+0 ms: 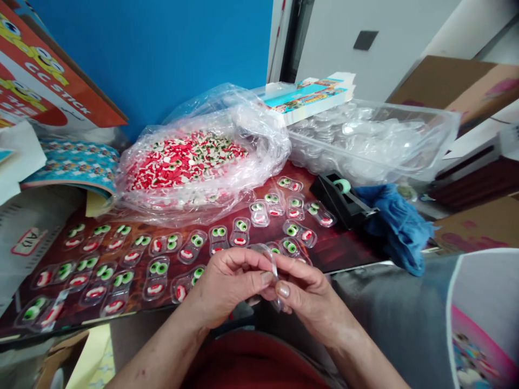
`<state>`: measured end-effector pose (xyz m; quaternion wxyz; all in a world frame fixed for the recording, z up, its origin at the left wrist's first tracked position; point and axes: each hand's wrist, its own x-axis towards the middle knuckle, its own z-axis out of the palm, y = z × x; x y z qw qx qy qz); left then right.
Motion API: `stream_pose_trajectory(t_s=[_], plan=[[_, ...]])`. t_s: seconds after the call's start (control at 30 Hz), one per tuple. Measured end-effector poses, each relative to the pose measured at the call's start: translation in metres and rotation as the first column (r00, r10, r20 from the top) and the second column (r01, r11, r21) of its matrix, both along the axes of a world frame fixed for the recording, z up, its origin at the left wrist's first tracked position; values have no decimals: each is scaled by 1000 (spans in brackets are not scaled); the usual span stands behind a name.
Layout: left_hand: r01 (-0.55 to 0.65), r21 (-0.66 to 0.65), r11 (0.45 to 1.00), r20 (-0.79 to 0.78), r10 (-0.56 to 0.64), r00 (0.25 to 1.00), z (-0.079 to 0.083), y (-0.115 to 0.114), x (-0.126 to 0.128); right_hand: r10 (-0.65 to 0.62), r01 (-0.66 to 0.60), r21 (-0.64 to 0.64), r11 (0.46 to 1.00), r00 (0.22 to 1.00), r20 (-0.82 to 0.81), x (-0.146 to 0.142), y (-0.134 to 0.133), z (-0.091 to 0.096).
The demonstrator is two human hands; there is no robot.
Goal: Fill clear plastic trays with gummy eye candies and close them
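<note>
Close to the table's front edge, my left hand (239, 281) and my right hand (302, 289) meet, both closed on a clear plastic shell (274, 270) held edge-on between thumbs and fingers. My fingers cover most of the shell, so its contents are hidden. Beyond my hands, several clear shells with green eyes and red mouths lie spread over the dark table, such as one shell (240, 232) just past my left hand and another (300, 232) past my right. Behind them sits a clear bag (259, 173) of red, white and green pieces (186, 162).
A clear bin (438, 129) of stacked empty shells stands at the back right, with a flat printed box (312, 97) across its corner. Nearer are a black tape dispenser (338, 200) and a blue cloth (397, 227). At left stand a sticker roll (77, 167) and an orange carton (60, 81).
</note>
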<state>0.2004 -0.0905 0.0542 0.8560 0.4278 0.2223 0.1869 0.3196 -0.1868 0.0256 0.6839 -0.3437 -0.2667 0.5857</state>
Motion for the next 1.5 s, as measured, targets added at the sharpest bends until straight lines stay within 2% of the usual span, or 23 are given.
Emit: stream_pose_trajectory(t_s=[0.5,0.63,0.73,0.8,0.87,0.93,1.0,1.07,1.13,1.17,1.23,1.3,1.4,1.5], plan=[[-13,41,999,-29,14,999,3,-2,1,-9,10,-25,1000,1000,23,0,-1,1],[-57,163,985,-136,80,987,12,-3,4,-39,39,2,999,983,181,3,0,4],[-53,355,933,-224,140,964,17,-3,5,-141,105,104,989,882,450,6,1,5],[-9,511,859,-261,165,951,17,-3,4,-216,115,199,973,758,616,8,1,5],[48,679,732,-282,200,938,14,-3,3,-245,76,259,963,646,723,9,0,5],[83,841,534,-266,275,924,9,-4,1,-229,36,253,967,563,794,9,-1,6],[101,955,278,-201,356,912,3,-6,0,-211,26,229,973,502,839,10,-2,8],[115,993,31,-118,392,912,-2,-8,-1,-219,49,222,974,467,857,10,-3,10],[134,980,-148,-68,385,920,-5,-9,-1,-201,75,188,979,451,870,11,-5,12],[143,968,-205,-57,377,925,-6,-10,0,-175,83,154,985,449,876,11,-5,13],[145,952,-270,-38,363,931,-6,-11,0,-109,72,86,994,456,883,13,-6,14],[131,948,-289,-24,346,938,-5,-12,-1,-72,38,61,997,463,883,16,-7,14],[90,958,-272,-11,280,960,-3,-12,-1,-56,-19,72,997,436,898,22,-8,13],[73,968,-240,-17,230,973,-4,-12,-2,-136,-17,150,988,340,931,23,-8,12]])
